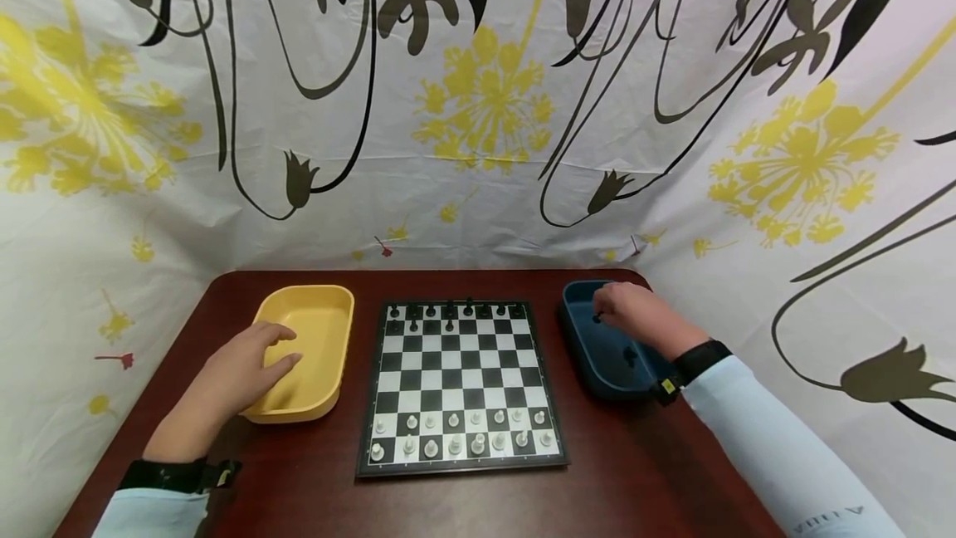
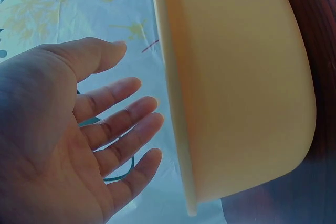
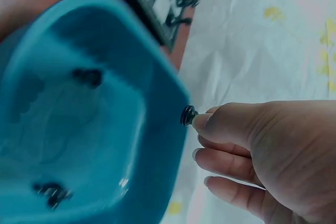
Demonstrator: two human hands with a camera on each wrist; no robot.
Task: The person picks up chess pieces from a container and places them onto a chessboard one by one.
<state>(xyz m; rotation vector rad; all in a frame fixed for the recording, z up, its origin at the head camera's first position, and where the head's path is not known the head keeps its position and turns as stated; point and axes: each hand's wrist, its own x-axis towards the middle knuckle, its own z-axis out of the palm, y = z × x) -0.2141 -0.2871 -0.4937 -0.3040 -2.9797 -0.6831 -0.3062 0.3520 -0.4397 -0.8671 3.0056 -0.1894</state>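
Between thumb and fingertips my right hand (image 1: 635,314) pinches a black chess piece (image 3: 188,115), its round base showing, over the far part of the blue tub (image 1: 586,347). Several black pieces (image 3: 52,192) lie on that tub's floor. My left hand (image 1: 242,368) is at the near left side of the yellow tub (image 1: 339,330), fingers spread and slightly bent, holding nothing. Midway between the tubs lies the chessboard (image 1: 459,359). White pieces (image 1: 456,443) fill its two near rows; black pieces (image 1: 451,310) stand along the far row, with several more in front.
The dark red-brown table (image 1: 478,505) carries both tubs and the board. A floral white cloth (image 1: 463,222) hangs behind and at the sides, close to the table's edges. The tub walls rise on either side of the board.
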